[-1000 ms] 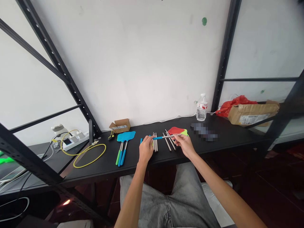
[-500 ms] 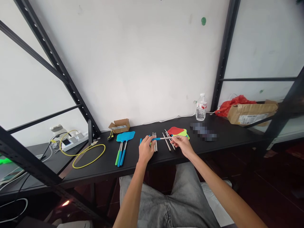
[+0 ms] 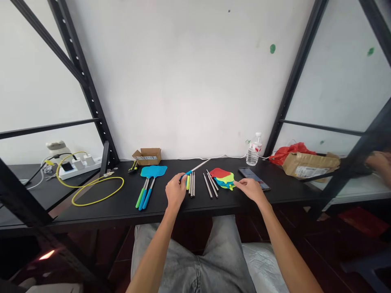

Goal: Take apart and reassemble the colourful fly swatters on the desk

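My left hand (image 3: 176, 190) is closed round the blue grip of a fly swatter handle (image 3: 200, 165), whose silver rod points up and to the right. My right hand (image 3: 251, 189) has its thumb and fingertips pinched at the right edge of a pile of fly swatter heads (image 3: 220, 173), coloured red, yellow-green and blue. Between the hands lie loose silver rods (image 3: 207, 186). More rods (image 3: 192, 185) sit beside a yellow-green grip (image 3: 187, 182), close to my left hand. Further left are several whole fly swatters (image 3: 153, 171) with blue heads and blue or green grips.
A phone (image 3: 253, 178) lies behind my right hand, near a water bottle (image 3: 254, 149). At the right is a cardboard box (image 3: 308, 166) with a red bag (image 3: 293, 152). A small open carton (image 3: 148, 156), yellow cable (image 3: 97, 201) and power strip (image 3: 81, 169) are leftward.
My right hand has left the silver rod and moved right to the fly swatter heads. The handle in my left hand now tilts up and away. The camera view has shifted.
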Demonstrator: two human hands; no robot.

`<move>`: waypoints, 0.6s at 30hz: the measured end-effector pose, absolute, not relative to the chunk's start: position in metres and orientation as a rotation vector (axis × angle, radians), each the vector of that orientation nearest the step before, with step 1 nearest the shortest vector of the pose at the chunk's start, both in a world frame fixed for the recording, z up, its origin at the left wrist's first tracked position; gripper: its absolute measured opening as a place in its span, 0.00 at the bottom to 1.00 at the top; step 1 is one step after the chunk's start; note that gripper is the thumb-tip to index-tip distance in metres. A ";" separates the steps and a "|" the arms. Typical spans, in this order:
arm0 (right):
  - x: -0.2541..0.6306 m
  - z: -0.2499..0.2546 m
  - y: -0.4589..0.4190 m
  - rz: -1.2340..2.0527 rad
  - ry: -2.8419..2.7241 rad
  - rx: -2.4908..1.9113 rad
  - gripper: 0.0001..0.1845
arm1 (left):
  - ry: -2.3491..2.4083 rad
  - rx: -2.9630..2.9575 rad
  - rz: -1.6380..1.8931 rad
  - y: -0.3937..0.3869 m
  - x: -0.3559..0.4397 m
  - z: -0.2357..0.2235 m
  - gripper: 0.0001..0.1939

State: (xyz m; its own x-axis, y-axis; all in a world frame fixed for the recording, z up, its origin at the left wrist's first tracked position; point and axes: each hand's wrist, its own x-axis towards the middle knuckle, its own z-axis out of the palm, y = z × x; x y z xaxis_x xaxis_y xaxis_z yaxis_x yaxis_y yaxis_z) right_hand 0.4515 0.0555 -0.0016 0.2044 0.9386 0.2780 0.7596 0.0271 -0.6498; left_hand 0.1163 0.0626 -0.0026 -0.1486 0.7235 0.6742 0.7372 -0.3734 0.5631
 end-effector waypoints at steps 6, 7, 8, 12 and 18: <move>0.436 -0.004 0.042 0.218 -1.681 -1.868 0.21 | -1.776 -2.044 -1.608 0.062 0.116 -0.002 0.18; 0.433 -0.004 0.041 0.197 -1.685 -1.876 0.21 | -1.773 -2.048 -1.604 0.063 0.115 -0.002 0.18; 0.431 -0.004 0.041 0.175 -1.692 -1.878 0.21 | -1.772 -2.047 -1.600 0.063 0.115 -0.002 0.18; 0.418 -0.006 0.042 0.071 -1.709 -1.854 0.22 | -1.781 -2.040 -1.596 0.064 0.115 -0.003 0.19; 0.397 -0.010 0.050 -0.099 -1.610 -1.815 0.24 | -1.758 -2.050 -1.592 0.063 0.115 -0.003 0.18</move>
State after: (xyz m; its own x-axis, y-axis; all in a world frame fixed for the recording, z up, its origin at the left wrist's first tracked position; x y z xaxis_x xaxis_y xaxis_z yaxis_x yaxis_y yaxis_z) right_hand 0.3975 0.0499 -0.0100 0.2248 0.8437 0.4876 0.8972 0.0161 -0.4414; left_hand 0.1150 0.0628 -0.0028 -0.1451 0.7301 0.6678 0.7367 -0.3709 0.5655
